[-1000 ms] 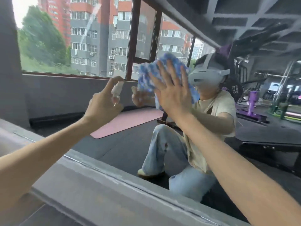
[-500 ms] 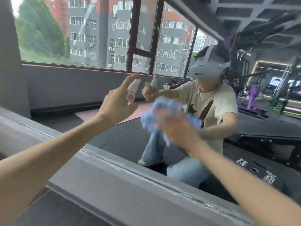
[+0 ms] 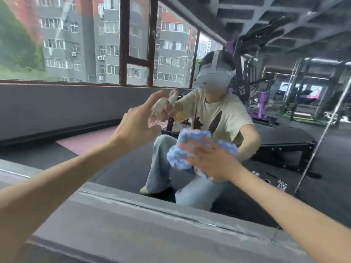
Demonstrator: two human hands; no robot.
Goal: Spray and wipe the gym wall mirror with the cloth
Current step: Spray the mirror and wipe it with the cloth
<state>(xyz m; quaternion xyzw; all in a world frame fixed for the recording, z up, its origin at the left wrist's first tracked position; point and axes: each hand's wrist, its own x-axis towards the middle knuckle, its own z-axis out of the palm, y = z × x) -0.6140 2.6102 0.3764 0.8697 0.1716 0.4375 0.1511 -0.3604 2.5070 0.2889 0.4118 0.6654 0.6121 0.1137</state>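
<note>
Head view: the left hand (image 3: pixel 139 125) grips a small clear spray bottle (image 3: pixel 156 112), its fingers curled round the body and the index finger laid over the top, with the nozzle toward the mirror (image 3: pixel 313 164). The bottle is held up just left of centre, near the glass; I cannot tell whether it touches. Lower and to the right, the right hand (image 3: pixel 210 161) presses a blue-and-white cloth (image 3: pixel 185 149) flat against the mirror. Its fingers are straight and spread over the bunched fabric, which sticks out past the hand to the left and above. Both hand and cloth are motion-blurred. A grey ledge (image 3: pixel 133 224) runs along the near edge of the glass. The mirror reflects a crouching person in a beige T-shirt and pale jeans, and a pink mat (image 3: pixel 85 143) on the dark floor at left. It also shows a wide window (image 3: pixel 95 44) with apartment blocks beyond, and gym machines (image 3: pixel 266 103) at far right.
</note>
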